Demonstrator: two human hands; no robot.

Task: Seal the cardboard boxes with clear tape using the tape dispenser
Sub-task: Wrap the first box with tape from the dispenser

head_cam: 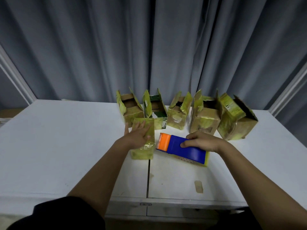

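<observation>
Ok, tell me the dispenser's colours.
Head view: dispenser has a blue body and an orange front.

closed box: tape-wrapped, lying flat, just left of the dispenser
tape dispenser: blue, orange-tipped
open boxes: five, behind the dispenser

No text can be read; small labels on two cardboard boxes are too blurred.

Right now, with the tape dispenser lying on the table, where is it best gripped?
Probably on the blue body of the tape dispenser, from above and the right, where the right hand holds it. That long body gives room for fingers, and the orange end, facing the closed box, stays free.
</observation>
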